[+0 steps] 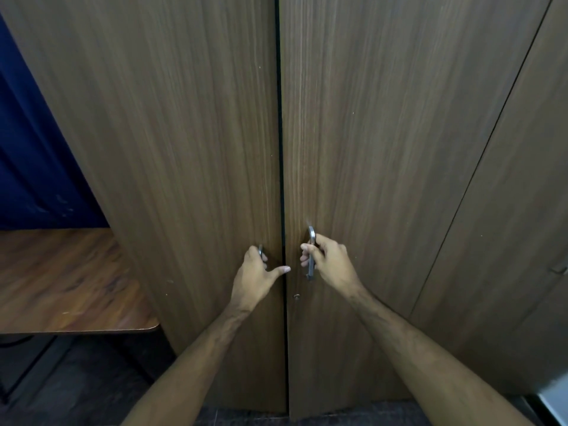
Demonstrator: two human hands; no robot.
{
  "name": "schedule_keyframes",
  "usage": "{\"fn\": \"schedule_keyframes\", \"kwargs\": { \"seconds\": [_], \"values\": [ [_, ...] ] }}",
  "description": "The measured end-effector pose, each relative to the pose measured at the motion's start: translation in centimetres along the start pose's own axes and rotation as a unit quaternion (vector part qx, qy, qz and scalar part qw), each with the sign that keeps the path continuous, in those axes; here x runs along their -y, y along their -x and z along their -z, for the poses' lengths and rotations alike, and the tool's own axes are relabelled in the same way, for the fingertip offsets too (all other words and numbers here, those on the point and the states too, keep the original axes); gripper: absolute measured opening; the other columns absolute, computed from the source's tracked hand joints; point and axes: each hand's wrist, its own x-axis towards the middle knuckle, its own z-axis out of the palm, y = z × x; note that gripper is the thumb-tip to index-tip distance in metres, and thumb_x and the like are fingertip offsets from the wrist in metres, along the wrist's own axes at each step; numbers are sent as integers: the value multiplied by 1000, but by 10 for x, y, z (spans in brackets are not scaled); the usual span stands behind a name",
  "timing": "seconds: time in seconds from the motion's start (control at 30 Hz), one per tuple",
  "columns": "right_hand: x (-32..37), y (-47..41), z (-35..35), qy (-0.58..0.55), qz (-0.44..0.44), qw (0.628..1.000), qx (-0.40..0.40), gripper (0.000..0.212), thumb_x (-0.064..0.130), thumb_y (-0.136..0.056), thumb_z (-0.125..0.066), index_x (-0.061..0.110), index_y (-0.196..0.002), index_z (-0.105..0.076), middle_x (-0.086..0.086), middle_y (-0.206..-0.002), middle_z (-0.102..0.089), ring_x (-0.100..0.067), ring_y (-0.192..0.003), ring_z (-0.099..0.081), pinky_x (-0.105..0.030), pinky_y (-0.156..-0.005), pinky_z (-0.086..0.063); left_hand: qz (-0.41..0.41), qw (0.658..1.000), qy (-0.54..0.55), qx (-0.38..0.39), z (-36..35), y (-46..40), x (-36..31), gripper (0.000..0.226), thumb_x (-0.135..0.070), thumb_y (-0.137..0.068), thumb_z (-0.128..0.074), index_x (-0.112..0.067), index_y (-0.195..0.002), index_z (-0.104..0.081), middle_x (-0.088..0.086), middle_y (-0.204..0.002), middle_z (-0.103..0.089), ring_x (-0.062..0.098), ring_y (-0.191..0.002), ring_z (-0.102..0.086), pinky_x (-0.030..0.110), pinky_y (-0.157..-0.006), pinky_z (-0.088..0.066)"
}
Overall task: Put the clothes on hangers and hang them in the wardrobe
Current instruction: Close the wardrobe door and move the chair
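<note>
A tall brown wooden wardrobe fills the view, its two doors closed with a dark gap between them. My left hand [257,273] grips the metal handle [260,251] of the left door [172,142], thumb stretched toward the gap. My right hand [330,261] curls round the silver handle [311,253] of the right door [384,142]. A small keyhole [296,297] sits just below the right handle. No clothes or hangers are in view.
A wooden table [67,290] with a rounded corner stands at the left, close to the wardrobe's side. A dark blue curtain [27,155] hangs behind it. Another wardrobe panel [516,210] with its own handle [559,268] lies at the right. The floor is dark.
</note>
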Motion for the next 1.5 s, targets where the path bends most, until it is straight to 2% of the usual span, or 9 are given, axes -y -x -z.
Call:
{"fn": "schedule_keyframes", "kwargs": {
  "seconds": [0.17,0.53,0.9,0.97,1.07,1.2,1.33,1.47,1.5],
  "values": [
    [1,-14,-6,9,1,1000,-4,17,19,-102,-60,9,-90,-67,-6,-81,-74,-16,-73,-74,-33,-75,-61,17,999,-30,-33,-4,-6,-6,58,-63,-73,-78,-20,-94,-45,-6,-91,-55,10,-75,-58,30,-59,-42],
    [-6,-43,-14,25,1,1000,-13,18,20,-103,-60,10,-90,-67,-2,-80,-73,-11,-71,-73,-34,-76,-61,44,987,-97,-123,-16,-21,-16,54,-69,-75,-70,-22,-89,-47,-10,-85,-58,12,-72,-53,30,-64,-35],
    [-15,-63,-20,24,-4,1000,-19,17,24,-102,-60,13,-92,-68,-3,-81,-73,-13,-73,-73,-35,-74,-62,15,971,-88,-222,-37,-35,-8,55,-65,-68,-80,-21,-74,-46,-10,-67,-54,15,-54,-54,27,-52,-33],
    [-16,-63,-20,29,0,999,-14,16,25,-102,-60,13,-93,-68,-2,-82,-73,-12,-74,-73,-34,-73,-62,14,971,-78,-225,-42,-35,-6,55,-63,-70,-80,-22,-75,-44,-9,-69,-55,19,-57,-58,29,-50,-39],
    [-16,-64,-19,29,-2,1000,-10,15,25,-102,-60,14,-93,-67,-3,-83,-74,-12,-76,-74,-31,-73,-62,18,974,-73,-215,-42,-34,-5,52,-60,-73,-79,-23,-79,-42,-8,-73,-55,20,-64,-62,34,-51,-48],
    [-12,-58,-18,41,-12,999,-10,18,28,-102,-60,16,-93,-67,-2,-84,-72,-13,-78,-72,-30,-75,-61,-11,987,-70,-141,-35,-30,3,40,-49,-85,-74,-25,-92,-42,-10,-87,-55,13,-76,-62,30,-58,-44],
    [-6,-49,-12,144,-3,989,3,34,42,-103,-53,12,-92,-60,-4,-84,-67,-16,-76,-64,-36,-73,-54,-74,978,-196,-18,-9,-26,12,43,-52,-96,-56,-17,-119,-44,0,-115,-60,22,-104,-62,43,-80,-51],
    [-11,-28,-13,132,-23,990,38,23,28,-102,-59,9,-114,-55,-6,-114,-64,-22,-107,-62,-42,-96,-51,-79,955,-280,49,18,0,8,53,-45,-98,-55,-16,-139,-40,4,-135,-54,25,-121,-55,47,-97,-44],
    [-11,-21,-12,123,-24,991,48,28,25,-100,-62,10,-122,-52,-7,-123,-62,-24,-117,-59,-42,-103,-48,-76,955,-283,55,23,14,6,55,-44,-98,-55,-16,-143,-38,3,-138,-52,26,-124,-53,48,-99,-44]
  ]
}}
